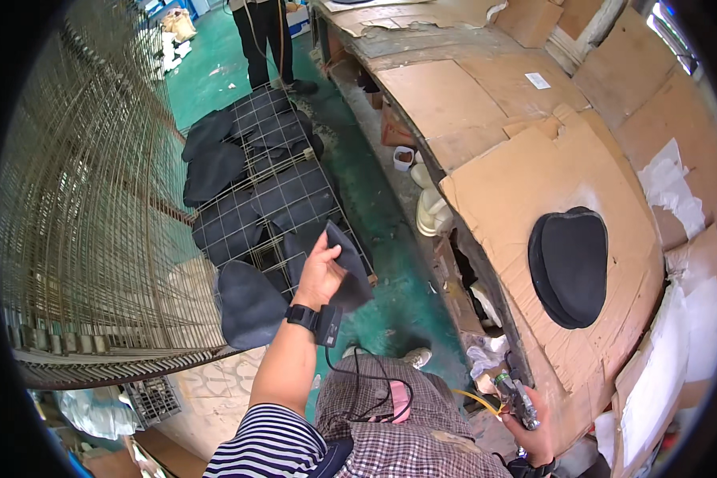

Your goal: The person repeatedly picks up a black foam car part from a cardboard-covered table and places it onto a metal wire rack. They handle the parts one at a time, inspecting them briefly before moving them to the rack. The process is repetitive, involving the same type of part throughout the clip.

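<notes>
My left hand (319, 275), a dark band on its wrist, grips the edge of a black rounded pad (352, 275). The pad hangs tilted over the near end of a wire rack (271, 179). More black pads (215, 174) lie spread across that rack, some overlapping, and one at its near left end (251, 304). Low on the right, my right hand (534, 436) is wrapped round a metal spray gun (518, 401) with a yellow hose (474, 400). To the right, a stack of black pads (570, 267) rests on the cardboard-covered table.
The table's cardboard top (502, 207) runs along my right. Tall stacked wire racks (95, 199) stand on the left. Another person (264, 40) stands at the rack's far end. White containers (430, 203) sit under the table edge. The floor (390, 239) is green.
</notes>
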Available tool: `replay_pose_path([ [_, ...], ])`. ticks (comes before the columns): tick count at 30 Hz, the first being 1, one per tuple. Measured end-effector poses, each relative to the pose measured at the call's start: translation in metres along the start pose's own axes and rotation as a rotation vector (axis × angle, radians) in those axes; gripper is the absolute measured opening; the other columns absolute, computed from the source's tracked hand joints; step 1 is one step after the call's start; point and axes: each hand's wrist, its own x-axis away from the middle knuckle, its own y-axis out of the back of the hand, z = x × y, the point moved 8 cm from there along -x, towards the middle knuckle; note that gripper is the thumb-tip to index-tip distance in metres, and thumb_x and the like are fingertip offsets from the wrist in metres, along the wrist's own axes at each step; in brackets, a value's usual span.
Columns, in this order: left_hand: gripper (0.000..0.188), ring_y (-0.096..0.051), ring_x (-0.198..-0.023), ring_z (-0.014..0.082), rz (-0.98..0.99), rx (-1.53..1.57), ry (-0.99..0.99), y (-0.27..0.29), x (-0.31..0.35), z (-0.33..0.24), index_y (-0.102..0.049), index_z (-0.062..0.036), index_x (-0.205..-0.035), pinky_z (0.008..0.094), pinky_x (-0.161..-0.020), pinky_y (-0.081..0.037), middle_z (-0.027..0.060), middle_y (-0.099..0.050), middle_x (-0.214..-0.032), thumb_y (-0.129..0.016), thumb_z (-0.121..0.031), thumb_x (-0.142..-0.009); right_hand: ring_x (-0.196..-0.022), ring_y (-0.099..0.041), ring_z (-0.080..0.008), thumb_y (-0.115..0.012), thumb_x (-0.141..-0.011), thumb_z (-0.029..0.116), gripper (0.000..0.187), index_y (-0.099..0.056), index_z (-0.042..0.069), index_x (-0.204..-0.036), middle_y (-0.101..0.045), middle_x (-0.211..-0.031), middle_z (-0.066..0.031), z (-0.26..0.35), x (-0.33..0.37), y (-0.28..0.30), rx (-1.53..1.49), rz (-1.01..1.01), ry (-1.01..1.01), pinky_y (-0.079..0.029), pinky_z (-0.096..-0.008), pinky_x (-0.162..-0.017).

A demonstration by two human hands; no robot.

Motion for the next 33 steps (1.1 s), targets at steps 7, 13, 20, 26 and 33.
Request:
replay_pose_path([
  [7,0.060,-0.052,-0.120,0.0224,-0.098,-0.051,-0.150,0.063,0.007,-0.043,-0.039,-0.0135,-0.142,0.0403,-0.103,-0.043,0.0064,-0.053,-0.132,-0.047,0.008,-0.086,-0.083,-0.063,-0.0113,-0.072,-0.076,0.000,0.053,-0.050,0.000,-0.124,-0.065,-0.088,-0.0040,0.006,-0.003,-0.028,0.044,-0.002,-0.034,-0.050,-0.0274,-0.078],
  [13,0.069,-0.049,-0.120,0.0315,-0.439,-0.181,-0.061,0.228,0.029,-0.004,-0.024,-0.0178,-0.148,0.0515,-0.094,-0.046,0.0108,-0.042,-0.140,-0.051,0.001,-0.088,-0.083,-0.064,-0.0119,-0.071,-0.077,0.000,0.051,-0.051,0.001,-0.124,-0.065,-0.089,-0.0044,0.015,-0.005,-0.052,0.163,0.047,-0.020,-0.050,-0.0274,-0.078],
  [20,0.090,-0.050,-0.110,0.0358,-1.186,-0.344,0.234,0.348,0.109,0.047,-0.007,-0.0238,-0.150,0.0505,-0.079,-0.050,0.0114,-0.041,-0.138,-0.069,-0.025,-0.084,-0.084,-0.063,-0.0119,-0.070,-0.077,0.000,0.051,-0.051,0.001,-0.124,-0.065,-0.091,-0.0044,0.017,-0.001,-0.060,0.125,0.035,-0.036,-0.050,-0.0270,-0.078],
  [26,0.055,-0.062,-0.087,0.0336,-0.879,-0.477,0.368,0.341,0.090,0.098,-0.037,-0.0141,-0.132,0.0492,-0.071,-0.055,0.0136,-0.050,-0.121,-0.065,-0.016,-0.085,-0.088,-0.061,-0.0127,-0.069,-0.080,0.000,0.055,-0.046,0.000,-0.130,-0.064,-0.096,-0.0053,0.008,0.018,-0.034,-0.002,-0.084,-0.032,-0.050,-0.0274,-0.078],
  [33,0.048,-0.065,-0.077,0.0274,-0.496,-0.625,0.396,0.176,0.021,0.114,-0.047,-0.0081,-0.127,0.0377,-0.065,-0.056,0.0120,-0.063,-0.097,-0.064,-0.008,-0.082,-0.084,-0.062,-0.0156,-0.067,-0.086,0.016,0.049,-0.048,-0.002,-0.127,-0.063,-0.091,-0.0062,0.034,0.085,0.063,-0.186,-0.498,0.096,-0.050,-0.0308,-0.078],
])
